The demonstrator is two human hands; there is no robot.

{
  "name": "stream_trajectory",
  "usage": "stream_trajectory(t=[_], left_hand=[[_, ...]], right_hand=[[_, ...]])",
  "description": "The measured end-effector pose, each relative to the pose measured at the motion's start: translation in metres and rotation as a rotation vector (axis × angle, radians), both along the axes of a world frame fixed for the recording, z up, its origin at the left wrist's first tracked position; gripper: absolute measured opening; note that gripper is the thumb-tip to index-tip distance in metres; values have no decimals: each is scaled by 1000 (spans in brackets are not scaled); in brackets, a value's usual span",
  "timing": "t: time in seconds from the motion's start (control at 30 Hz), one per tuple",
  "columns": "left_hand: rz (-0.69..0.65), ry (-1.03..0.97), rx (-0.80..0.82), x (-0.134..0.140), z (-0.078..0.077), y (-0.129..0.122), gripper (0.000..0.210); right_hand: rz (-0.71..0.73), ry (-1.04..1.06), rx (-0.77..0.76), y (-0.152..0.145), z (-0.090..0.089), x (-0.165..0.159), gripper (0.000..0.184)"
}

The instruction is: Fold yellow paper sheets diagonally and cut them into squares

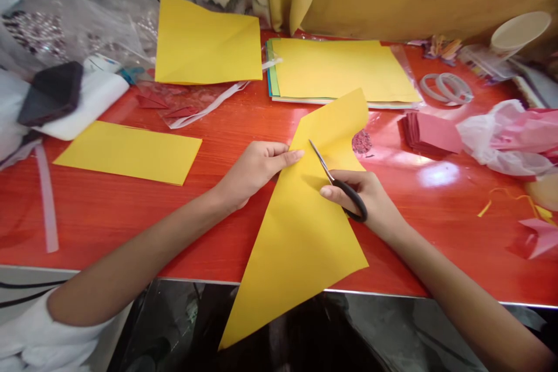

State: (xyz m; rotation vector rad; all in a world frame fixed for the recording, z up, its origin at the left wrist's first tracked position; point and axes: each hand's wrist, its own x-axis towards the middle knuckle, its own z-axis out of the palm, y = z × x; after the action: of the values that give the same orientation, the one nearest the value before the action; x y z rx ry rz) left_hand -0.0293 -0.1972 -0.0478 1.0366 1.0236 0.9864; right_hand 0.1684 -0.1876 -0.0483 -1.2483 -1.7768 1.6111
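A large sheet of yellow paper (300, 244) lies slantwise over the front edge of the red table, its lower corner hanging past it. My left hand (264, 171) pinches the sheet's left edge between thumb and fingers. In my right hand (370, 197) is a pair of scissors (351, 197) with black handles, its blades pointing up and left across the paper. The blades look nearly closed. At the right, the sheet is parted where the scissors enter, and its upper part curls up.
A yellow strip (131, 151) lies left, a yellow sheet (209, 46) behind it. A stack of coloured paper (326, 70) sits at the back. Red cut pieces (431, 132), tape rolls (447, 89) and a plastic bag (501, 136) are right; a phone (51, 93) is left.
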Motion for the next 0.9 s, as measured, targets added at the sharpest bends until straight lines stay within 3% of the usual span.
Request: stream_trajectory(t=[0.3, 0.9], left_hand=[[-22, -19, -71, 5, 1, -1, 23], [-113, -53, -130, 5, 0, -1, 22]], right_hand=[[-21, -22, -22, 0, 3, -2, 48], [-26, -26, 45, -1, 4, -3, 51]])
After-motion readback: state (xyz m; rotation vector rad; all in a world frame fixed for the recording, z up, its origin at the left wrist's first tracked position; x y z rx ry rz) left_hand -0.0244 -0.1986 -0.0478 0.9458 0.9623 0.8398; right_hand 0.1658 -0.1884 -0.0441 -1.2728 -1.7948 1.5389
